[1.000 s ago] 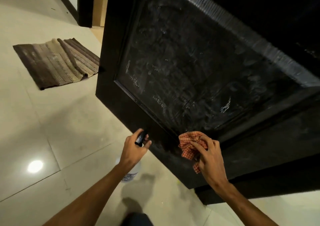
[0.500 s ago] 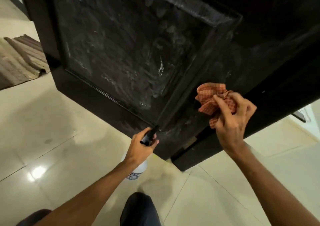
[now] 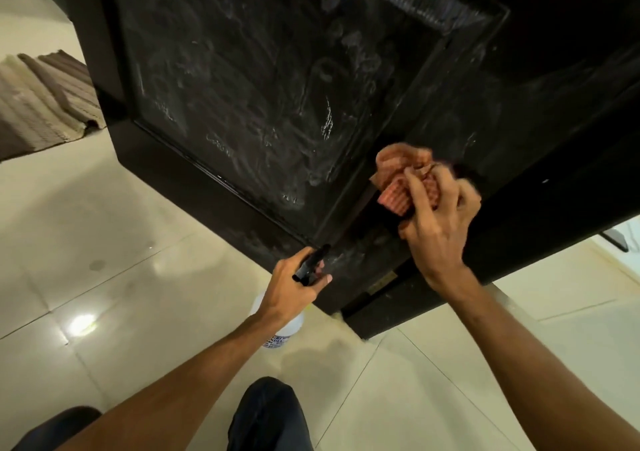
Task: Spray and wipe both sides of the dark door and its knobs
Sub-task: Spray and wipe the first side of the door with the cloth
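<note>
our right hand (image 3: 438, 229) bunches the orange checked cloth (image 3: 403, 182), pressed to the door's vertical stile just right of the recessed panel (image 3: 249, 104). left hand (image 3: 294, 288) is wrapped round the spray bottle (image 3: 282, 329), black nozzle aimed at the bottom rail. the dark door (image 3: 450, 132) rises ahead and above us, its long axis running up and away. streaky residue lies up and left of the cloth, so the right hand is nearer; we judge the next wipe goes that way. no knobs in view.
</note>
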Demonstrator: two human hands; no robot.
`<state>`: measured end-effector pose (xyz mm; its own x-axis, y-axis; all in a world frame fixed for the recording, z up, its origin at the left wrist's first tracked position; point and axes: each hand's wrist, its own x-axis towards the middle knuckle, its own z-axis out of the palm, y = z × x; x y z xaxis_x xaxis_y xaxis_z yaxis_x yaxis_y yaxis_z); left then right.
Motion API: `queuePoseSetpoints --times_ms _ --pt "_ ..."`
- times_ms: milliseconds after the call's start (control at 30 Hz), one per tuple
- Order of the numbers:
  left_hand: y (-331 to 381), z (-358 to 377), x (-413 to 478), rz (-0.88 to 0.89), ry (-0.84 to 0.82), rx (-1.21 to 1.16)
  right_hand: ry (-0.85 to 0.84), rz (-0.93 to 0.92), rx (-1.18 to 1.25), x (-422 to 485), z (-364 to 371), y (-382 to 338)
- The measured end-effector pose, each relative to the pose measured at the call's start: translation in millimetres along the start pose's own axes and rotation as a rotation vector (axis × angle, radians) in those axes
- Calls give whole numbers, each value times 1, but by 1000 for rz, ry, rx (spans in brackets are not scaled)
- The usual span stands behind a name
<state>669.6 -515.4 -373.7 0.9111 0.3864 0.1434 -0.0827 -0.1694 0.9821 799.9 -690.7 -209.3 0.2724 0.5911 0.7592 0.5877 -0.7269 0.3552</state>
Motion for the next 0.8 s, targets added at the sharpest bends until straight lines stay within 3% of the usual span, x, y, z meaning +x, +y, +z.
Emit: queuePoseSetpoints --times_ms 33,100,167,233,367,400,433,500,567,633,733,800 --pt "-1 0 -1 -7 -1 2 -49 -76 -3 -18 9 -10" --pt "-2 2 -5 -19 -10 -4 -325 -308 -10 -71 28 -34" --pt "4 0 -2 -19 -14 -23 -558 -324 -43 -94 31 -40" --pt "7 -5 5 -16 -12 -41 -489 -276 -27 -72 28 -34" --pt "3 -15 5 -25 33 -27 -41 -43 -37 2 5 -18" --pt "3 -14 4 -19 39 -25 -3 -9 -7 4 4 -20" --pt "2 -13 0 -23 39 -32 -46 -51 27 -6 5 -25" --pt "10 -11 -5 -27 24 -59 -299 -247 40 -39 4 -36" --pt "21 -12 -2 -1 -1 -72 -487 -254 30 -48 -7 -28" --pt "32 -13 5 36 -3 -78 -316 -175 77 -15 -21 -4" --pt "42 -11 9 37 -5 -90 155 55 42 58 -50 32" --pt "48 -5 5 66 -12 -87 245 117 7 60 -53 38"
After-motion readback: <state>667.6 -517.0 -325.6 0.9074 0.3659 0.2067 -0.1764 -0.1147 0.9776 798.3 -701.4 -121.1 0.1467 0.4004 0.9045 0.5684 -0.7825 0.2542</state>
